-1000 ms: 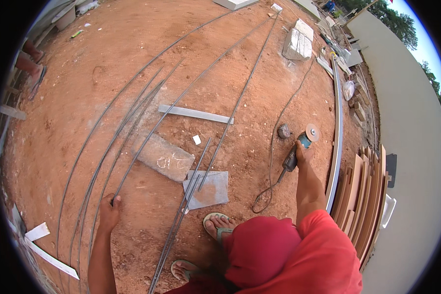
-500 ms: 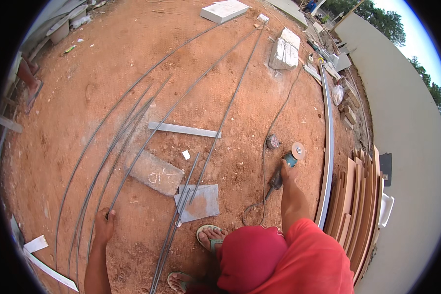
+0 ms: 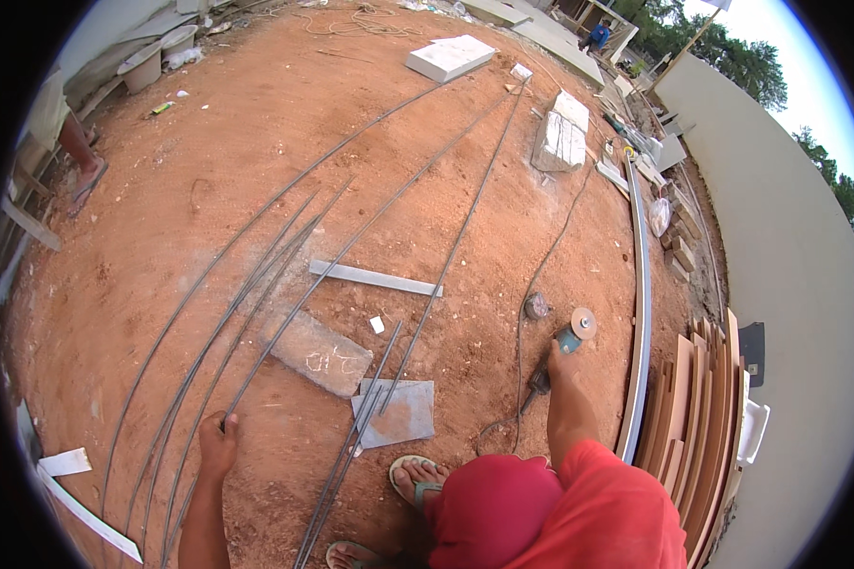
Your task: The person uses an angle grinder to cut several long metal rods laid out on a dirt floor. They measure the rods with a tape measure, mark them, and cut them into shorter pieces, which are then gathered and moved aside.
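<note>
My left hand [image 3: 218, 446] is closed around the near end of a long thin steel rod [image 3: 285, 324], which stretches away over the red earth. In my right hand [image 3: 562, 364] is an angle grinder [image 3: 540, 380], its flat brown disc [image 3: 584, 323] above the ground and apart from any rod. The grinder's dark cord [image 3: 519, 356] runs away along the ground. The held rod crosses over a grey metal bar [image 3: 380, 278] and passes a concrete slab [image 3: 324, 355] with chalk marks. More rods lie to either side.
A grey square plate [image 3: 408, 414] lies before my sandalled feet, with short rods across it. To the right are a long metal profile [image 3: 640, 313], stacked brown boards [image 3: 697, 417] and a wall [image 3: 788, 237]. Whitish blocks [image 3: 562, 137] stand farther off. A person's leg [image 3: 78, 147] shows at left.
The view has shifted, so things on the ground appear a little lower and farther right. Both hands keep their hold on the rod and the grinder.
</note>
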Motion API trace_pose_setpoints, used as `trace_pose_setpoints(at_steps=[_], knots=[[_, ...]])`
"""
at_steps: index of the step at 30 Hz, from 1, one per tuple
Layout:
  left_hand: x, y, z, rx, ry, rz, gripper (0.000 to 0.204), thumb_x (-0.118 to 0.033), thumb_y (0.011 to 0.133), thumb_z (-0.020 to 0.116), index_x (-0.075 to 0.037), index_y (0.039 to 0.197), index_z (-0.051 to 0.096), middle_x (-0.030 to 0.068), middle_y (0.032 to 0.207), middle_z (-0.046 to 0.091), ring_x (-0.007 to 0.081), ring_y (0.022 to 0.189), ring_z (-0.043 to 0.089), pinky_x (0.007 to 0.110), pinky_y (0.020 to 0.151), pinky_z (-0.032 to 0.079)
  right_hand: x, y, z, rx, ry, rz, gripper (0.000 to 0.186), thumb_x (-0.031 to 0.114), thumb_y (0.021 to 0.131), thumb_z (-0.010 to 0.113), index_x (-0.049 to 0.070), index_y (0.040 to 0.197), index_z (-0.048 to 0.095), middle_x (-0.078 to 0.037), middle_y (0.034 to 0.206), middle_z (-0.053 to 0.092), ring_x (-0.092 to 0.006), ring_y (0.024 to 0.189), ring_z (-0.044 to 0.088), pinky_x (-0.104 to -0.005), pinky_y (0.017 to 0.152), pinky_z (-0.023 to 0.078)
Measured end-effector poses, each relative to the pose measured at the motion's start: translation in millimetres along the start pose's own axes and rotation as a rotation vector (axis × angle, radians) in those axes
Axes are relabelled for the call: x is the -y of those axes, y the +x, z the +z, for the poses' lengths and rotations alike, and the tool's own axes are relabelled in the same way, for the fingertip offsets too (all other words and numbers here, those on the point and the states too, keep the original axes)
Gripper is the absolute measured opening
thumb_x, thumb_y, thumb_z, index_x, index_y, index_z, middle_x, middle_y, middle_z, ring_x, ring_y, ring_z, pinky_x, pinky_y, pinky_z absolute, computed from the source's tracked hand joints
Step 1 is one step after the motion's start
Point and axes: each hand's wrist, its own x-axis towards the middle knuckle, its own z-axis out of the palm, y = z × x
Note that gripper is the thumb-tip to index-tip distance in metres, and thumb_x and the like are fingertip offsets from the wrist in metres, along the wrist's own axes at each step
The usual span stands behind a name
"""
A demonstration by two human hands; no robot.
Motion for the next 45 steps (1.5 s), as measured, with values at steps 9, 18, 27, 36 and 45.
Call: trace_pose_setpoints(at_steps=[9,18,27,36,45], knots=[[-17,-4,-5,0.012,0.061,-0.045,0.032,-0.02,0.095,0.065,0.003,0.074,0.057,0.0147,0.063,0.05,0.0249,0.059,0.052,0.041,0.061,0.041,-2,-4,6,-0.004,-0.058,0.042,0.078,0.054,0.077,0.081,-0.011,0.117,0.062,-0.035,0.114,0.068,-0.0493,0.11,0.066,-0.0523,0.096,0.052],[-14,-5,0,0.007,0.26,-0.115,0.039,-0.04,0.1,0.06,-0.003,0.091,0.071,0.0225,0.082,0.068,0.0429,0.082,0.067,0.051,0.075,0.051,-22,19,25,0.035,-0.117,0.028,0.088,0.061,0.082,0.075,-0.013,0.126,0.056,-0.033,0.117,0.069,-0.0473,0.112,0.067,-0.0514,0.096,0.053],[-25,-14,-10,0.029,0.2,-0.162,0.039,-0.041,0.101,0.058,-0.004,0.1,0.071,0.0248,0.091,0.07,0.0444,0.092,0.068,0.055,0.08,0.051,-1,23,51,0.088,-0.174,-0.038,0.092,0.067,0.09,0.063,-0.016,0.128,0.055,-0.036,0.115,0.068,-0.0489,0.108,0.068,-0.056,0.087,0.058],[-23,-20,-3,-0.031,0.151,-0.166,0.038,-0.038,0.101,0.058,-0.004,0.111,0.072,0.0257,0.1,0.072,0.044,0.099,0.069,0.054,0.085,0.052,108,-35,74,0.134,-0.187,-0.129,0.092,0.067,0.09,0.062,-0.016,0.128,0.055,-0.036,0.115,0.068,-0.049,0.108,0.068,-0.0568,0.086,0.058],[-24,-17,-4,0.026,0.157,-0.246,0.039,-0.038,0.1,0.061,-0.005,0.118,0.073,0.0263,0.107,0.072,0.043,0.107,0.069,0.052,0.09,0.052,141,-60,87,0.168,-0.202,-0.202,0.092,0.068,0.091,0.061,-0.016,0.127,0.056,-0.036,0.114,0.068,-0.0491,0.107,0.068,-0.0577,0.085,0.058]])
